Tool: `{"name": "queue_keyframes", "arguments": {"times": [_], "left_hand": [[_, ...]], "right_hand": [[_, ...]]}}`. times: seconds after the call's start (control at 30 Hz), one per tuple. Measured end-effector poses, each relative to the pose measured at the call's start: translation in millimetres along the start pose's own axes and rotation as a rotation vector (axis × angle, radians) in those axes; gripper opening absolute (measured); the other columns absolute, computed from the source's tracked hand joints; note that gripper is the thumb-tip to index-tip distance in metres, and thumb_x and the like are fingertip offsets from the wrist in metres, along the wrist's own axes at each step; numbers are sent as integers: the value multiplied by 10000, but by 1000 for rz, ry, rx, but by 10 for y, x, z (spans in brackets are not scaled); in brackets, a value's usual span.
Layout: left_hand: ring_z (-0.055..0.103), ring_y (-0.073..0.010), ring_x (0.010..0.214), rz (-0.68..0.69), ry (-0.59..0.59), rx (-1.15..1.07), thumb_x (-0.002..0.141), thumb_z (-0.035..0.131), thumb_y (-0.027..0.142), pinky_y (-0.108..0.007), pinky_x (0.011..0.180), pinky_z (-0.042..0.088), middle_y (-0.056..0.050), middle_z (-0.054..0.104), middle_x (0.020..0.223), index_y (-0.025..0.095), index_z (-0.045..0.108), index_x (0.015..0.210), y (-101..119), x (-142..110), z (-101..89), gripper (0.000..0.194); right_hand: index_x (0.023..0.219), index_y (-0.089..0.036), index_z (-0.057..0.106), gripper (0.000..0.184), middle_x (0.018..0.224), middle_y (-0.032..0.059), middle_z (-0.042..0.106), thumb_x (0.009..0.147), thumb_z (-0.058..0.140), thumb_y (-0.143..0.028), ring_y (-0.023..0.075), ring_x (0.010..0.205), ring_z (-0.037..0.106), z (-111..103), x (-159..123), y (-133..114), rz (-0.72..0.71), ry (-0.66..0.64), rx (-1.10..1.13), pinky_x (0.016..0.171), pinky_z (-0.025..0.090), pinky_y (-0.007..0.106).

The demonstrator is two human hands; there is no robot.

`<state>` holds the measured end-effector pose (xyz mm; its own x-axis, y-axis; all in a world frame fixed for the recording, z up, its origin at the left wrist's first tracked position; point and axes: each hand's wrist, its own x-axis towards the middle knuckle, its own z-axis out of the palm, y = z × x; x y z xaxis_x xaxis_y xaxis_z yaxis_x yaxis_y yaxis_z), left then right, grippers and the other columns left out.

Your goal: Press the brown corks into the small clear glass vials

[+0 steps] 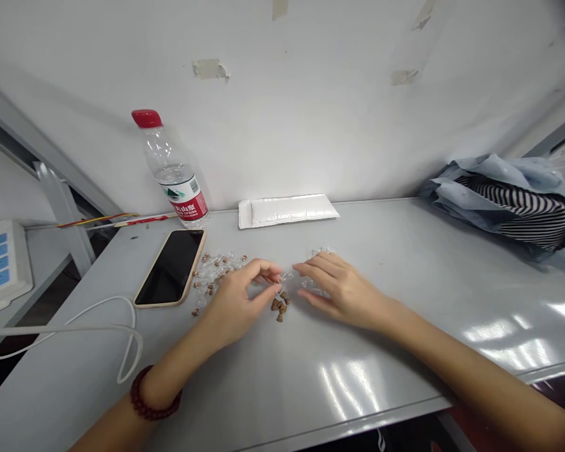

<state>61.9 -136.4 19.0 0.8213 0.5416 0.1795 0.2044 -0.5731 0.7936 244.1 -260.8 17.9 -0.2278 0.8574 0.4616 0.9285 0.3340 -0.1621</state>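
My left hand (238,301) is above the grey table, its thumb and fingertips pinched on a small clear plastic piece (279,280). Just below those fingertips lies a little heap of brown pieces (279,307). More clear plastic bits with brown pieces in them (211,276) are scattered to the left of that hand. My right hand (341,292) lies with its fingers apart, close to a loose patch of clear plastic (316,285). It holds nothing that I can see. A red bead bracelet (153,394) circles my left wrist.
A smartphone (169,269) lies on the grey table (358,370), with a water bottle (174,176) and a white packet (287,210) along the wall. A cloth bundle (503,207) sits back right. A white cable (98,326) and a power strip (2,263) are at left.
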Motion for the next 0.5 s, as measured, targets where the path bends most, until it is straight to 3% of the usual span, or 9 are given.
{"name": "queue_keyframes", "arguments": {"times": [0.13, 0.27, 0.5], "left_hand": [[670, -176, 839, -131, -108, -264, 814, 594, 227, -349, 815, 535, -17, 699, 860, 201, 585, 988, 121, -36, 13, 175], [682, -174, 793, -190, -130, -298, 800, 608, 226, -342, 794, 544, -14, 711, 815, 190, 588, 965, 103, -40, 43, 170], [672, -178, 825, -8, -40, 70, 794, 596, 178, -328, 791, 530, -17, 716, 863, 205, 636, 958, -17, -44, 38, 171]], "right_hand": [[1036, -81, 634, 225, 829, 97, 656, 963, 474, -221, 180, 754, 541, 78, 15, -95, -88, 61, 26, 689, 459, 309], [908, -96, 669, 230, 736, 75, 632, 961, 453, -156, 162, 680, 499, 89, 12, -179, -103, 58, -11, 634, 437, 291], [943, -129, 656, 205, 818, 80, 634, 920, 457, -85, 179, 757, 502, -28, -9, -59, -33, -5, -66, 696, 431, 316]]}}
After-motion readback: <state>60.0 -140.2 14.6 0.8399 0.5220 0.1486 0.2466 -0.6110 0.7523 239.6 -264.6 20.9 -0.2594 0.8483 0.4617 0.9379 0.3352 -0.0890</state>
